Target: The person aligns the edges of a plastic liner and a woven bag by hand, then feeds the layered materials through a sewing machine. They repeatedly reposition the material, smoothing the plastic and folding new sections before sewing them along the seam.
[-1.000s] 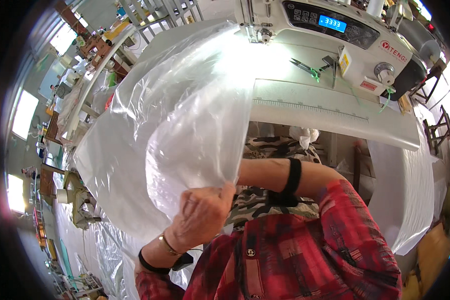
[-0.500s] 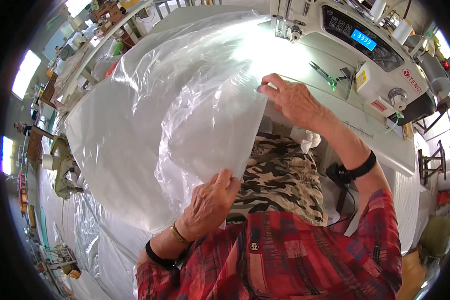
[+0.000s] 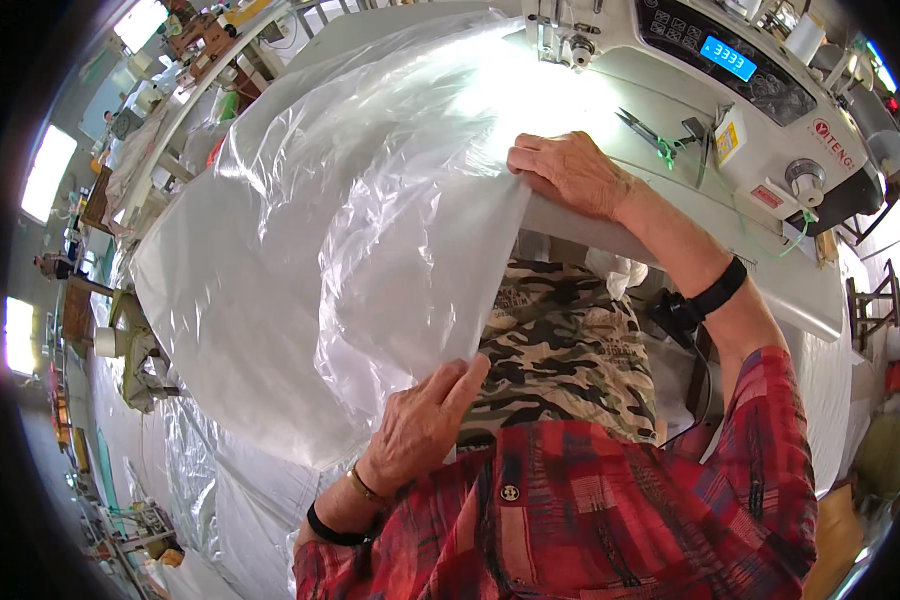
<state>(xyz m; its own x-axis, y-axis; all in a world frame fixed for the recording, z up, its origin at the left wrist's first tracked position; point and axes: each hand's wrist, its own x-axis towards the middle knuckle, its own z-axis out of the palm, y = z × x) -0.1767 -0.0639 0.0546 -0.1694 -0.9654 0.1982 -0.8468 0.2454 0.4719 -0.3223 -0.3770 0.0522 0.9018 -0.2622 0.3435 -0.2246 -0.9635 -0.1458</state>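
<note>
Finding the sheet point(image 3: 260, 270) filling the left and middle of the view, lying clear and crinkled, running from near the lap up over the table point(image 3: 690, 200) toward the lit end of the machine point(image 3: 730, 85). Being unable, through the glare, to confirm contact there. Noting patterned cloth point(image 3: 560, 350) showing in the lap, just right of the sheet's edge point(image 3: 500, 262). Seeing the right hand point(image 3: 575, 178) gripping that edge at its upper end, fingers curling down over the plastic. Seeing the left hand point(image 3: 420, 415) pinching the lower end between fingertips, partly hiding the thumb. Noting scissors point(image 3: 648, 138) lying on the table beyond the right hand, apart from the sheet. Judging progress: counting the edge as already taken up at two points and running nearly straight between; finding loose folds left unflattened across the middle; making out no stitches; being unable to tell how much is remaining overall.
</note>
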